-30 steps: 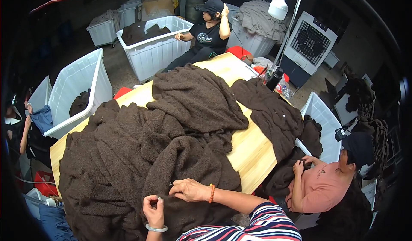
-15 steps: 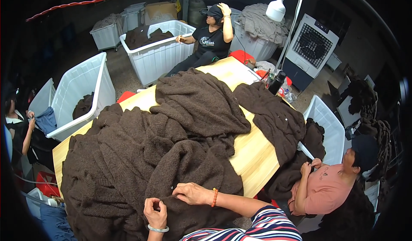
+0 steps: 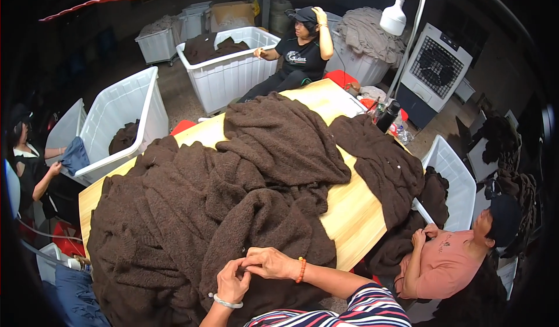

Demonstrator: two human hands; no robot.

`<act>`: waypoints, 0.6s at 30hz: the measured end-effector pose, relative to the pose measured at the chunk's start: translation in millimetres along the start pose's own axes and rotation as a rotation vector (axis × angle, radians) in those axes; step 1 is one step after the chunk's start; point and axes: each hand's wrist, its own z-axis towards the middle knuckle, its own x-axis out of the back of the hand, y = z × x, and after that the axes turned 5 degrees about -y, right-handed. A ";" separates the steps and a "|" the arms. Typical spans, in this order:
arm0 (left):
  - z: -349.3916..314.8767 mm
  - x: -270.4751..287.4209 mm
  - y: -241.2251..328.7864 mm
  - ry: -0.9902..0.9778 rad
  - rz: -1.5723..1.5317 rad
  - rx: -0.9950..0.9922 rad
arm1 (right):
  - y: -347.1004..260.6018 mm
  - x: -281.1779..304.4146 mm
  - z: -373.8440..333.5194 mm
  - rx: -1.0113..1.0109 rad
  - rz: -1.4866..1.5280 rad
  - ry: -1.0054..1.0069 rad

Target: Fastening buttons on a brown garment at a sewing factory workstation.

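Over the near part of a heap of dark brown knitted fabric point(image 3: 169, 210), my two hands meet fingertip to fingertip. My left hand point(image 3: 233, 283), with a pale bangle at its wrist, is closed in a pinch. From the right comes my right hand point(image 3: 271, 263), wearing an orange bead bracelet, its thumb and forefinger pressed together against the left fingers. Whatever is between the fingers is too small or hidden to make out. The fabric lies in thick folds beneath and in front of both hands.
A pale wooden table point(image 3: 355, 210) carries the heap and another brown knitted piece point(image 3: 384, 167). White bins point(image 3: 125, 114) stand around it. A person in pink point(image 3: 445, 263) sits at the right, one in black point(image 3: 303, 56) at the far side, another point(image 3: 35, 170) at the left. A lamp point(image 3: 393, 15) hangs overhead.
My hands have come together: the left moved right and up to meet the right's fingertips. The view has shifted slightly. The person at left has moved the blue cloth.
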 end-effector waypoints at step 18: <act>17.0 21.3 -9.3 -0.034 0.044 0.060 | 0.6 -11.6 -5.2 -0.050 -0.059 -0.053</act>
